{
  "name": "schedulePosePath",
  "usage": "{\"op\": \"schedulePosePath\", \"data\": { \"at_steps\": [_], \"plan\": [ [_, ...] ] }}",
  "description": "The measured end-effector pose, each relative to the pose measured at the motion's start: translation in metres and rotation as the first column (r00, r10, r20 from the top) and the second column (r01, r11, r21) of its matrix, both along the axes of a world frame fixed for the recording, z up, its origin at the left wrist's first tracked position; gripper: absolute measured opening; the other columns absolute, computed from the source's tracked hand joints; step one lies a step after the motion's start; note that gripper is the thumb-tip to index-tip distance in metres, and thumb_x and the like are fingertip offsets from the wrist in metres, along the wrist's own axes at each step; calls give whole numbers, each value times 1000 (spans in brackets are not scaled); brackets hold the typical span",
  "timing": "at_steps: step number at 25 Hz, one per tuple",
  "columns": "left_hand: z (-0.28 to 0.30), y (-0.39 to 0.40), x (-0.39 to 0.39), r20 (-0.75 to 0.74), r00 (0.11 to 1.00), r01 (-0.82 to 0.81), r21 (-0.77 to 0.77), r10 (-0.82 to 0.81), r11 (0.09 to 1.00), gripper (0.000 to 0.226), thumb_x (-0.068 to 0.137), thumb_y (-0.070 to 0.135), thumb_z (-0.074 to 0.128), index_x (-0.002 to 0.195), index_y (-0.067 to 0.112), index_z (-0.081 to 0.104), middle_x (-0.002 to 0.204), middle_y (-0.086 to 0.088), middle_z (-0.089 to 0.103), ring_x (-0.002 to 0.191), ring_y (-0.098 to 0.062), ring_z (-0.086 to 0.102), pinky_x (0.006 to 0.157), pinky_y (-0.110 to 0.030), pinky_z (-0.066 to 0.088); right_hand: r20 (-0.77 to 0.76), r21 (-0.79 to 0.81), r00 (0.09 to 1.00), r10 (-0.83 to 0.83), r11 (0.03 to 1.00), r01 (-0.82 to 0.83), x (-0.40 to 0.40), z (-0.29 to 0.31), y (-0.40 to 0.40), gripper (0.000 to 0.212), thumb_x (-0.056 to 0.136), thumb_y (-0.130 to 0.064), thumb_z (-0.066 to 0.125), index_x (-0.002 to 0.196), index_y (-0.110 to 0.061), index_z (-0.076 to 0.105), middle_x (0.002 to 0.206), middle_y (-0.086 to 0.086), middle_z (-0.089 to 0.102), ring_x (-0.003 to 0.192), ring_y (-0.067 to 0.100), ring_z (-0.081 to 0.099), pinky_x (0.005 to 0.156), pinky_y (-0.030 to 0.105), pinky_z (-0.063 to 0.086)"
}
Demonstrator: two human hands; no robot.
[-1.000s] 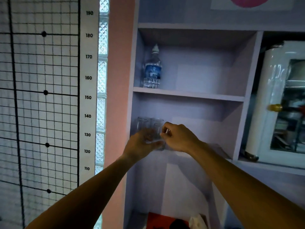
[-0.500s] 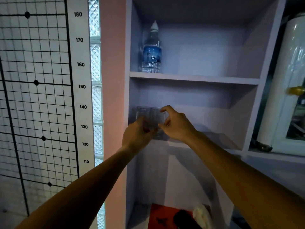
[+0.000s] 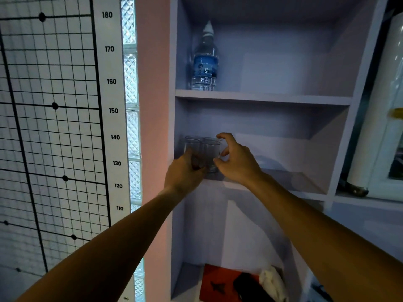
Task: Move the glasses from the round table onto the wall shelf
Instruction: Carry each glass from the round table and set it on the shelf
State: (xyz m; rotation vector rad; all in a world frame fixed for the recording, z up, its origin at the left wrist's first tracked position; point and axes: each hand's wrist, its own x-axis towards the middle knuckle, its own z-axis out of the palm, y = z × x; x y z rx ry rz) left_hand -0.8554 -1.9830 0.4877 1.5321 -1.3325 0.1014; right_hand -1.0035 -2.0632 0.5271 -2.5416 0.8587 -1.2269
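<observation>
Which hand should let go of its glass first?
Right, probably. The right hand has its fingers spread loosely beside the right glass standing on the shelf; the left hand grips its glass.

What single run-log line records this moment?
stage: placing | left hand: grips a glass | right hand: fingers spread beside front glass | place: middle shelf | above: water bottle

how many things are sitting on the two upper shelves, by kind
Clear glasses: 4, clustered at the left end of the middle shelf; the left hand grips one, the right hand is beside another.
Water bottle: 1, upright on the upper shelf.
Total: 5
</observation>
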Motion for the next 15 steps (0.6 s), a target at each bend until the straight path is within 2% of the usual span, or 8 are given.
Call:
{"op": "schedulePosePath", "data": {
  "at_steps": [2, 4, 6, 8, 9, 12, 15],
  "plan": [
    [0, 8, -1, -12, 1000, 26, -2, -26, 1000, 30, 87, 32, 74, 111, 17, 63, 99, 1, 76, 87, -17, 69, 81, -31, 54, 57, -47, 998, -5, 999, 8, -1, -1, 4, 52, 85, -24, 71, 130, -33, 45, 84, -2, 65, 72, 13, 62, 68, 27, 54],
    [2, 21, 3, 4, 997, 73, 1, -73, 997, 21, 86, 27, 75, 103, 17, 65, 94, -2, 75, 78, -18, 71, 73, -32, 58, 70, -77, 996, 60, 996, -54, -1, -3, 12, 36, 85, -25, 70, 116, -31, 53, 76, -6, 64, 66, 11, 62, 65, 29, 56],
    [4, 39, 14, 28, 990, 135, 45, -136, 990, 13, 85, 21, 76, 92, 26, 66, 88, -4, 75, 64, -11, 71, 58, -26, 57, 48, -71, 987, 153, 986, -150, 2, -8, 21, 25, 83, -25, 70, 104, -32, 59, 67, -11, 63, 60, 6, 62, 61, 28, 55],
    [4, 62, 29, 26, 989, 138, 142, -143, 980, 16, 84, 20, 77, 87, 31, 65, 81, -1, 74, 57, -7, 70, 49, -15, 51, -8, -40, 974, 226, 973, -226, 12, -15, 32, 22, 83, -25, 71, 101, -33, 61, 66, -12, 63, 61, 3, 62, 59, 23, 52],
    [2, 74, 39, 5, 994, 109, 200, -112, 974, 13, 83, 24, 78, 88, 29, 66, 77, 2, 74, 57, -7, 70, 48, -14, 49, -45, -2, 963, 266, 964, -266, 20, -21, 38, 20, 85, -26, 71, 102, -32, 62, 71, -12, 64, 65, 3, 63, 60, 21, 53],
    [-18, 126, 73, -68, 997, -25, 303, 48, 953, 15, 81, 32, 80, 89, 23, 69, 70, 1, 74, 59, -14, 72, 48, -22, 50, -141, 113, 912, 384, 922, -371, 56, -44, 67, 20, 84, -28, 69, 101, -34, 63, 84, -8, 67, 76, 12, 66, 71, 31, 60],
    [-47, 200, 107, -66, 974, -177, 372, 217, 911, 14, 82, 34, 79, 87, 27, 68, 73, 2, 75, 58, -8, 71, 49, -23, 53, -181, 182, 853, 489, 869, -459, 104, -74, 113, 19, 80, -32, 68, 96, -40, 62, 76, -12, 65, 69, 8, 64, 65, 26, 53]
  ]
}}
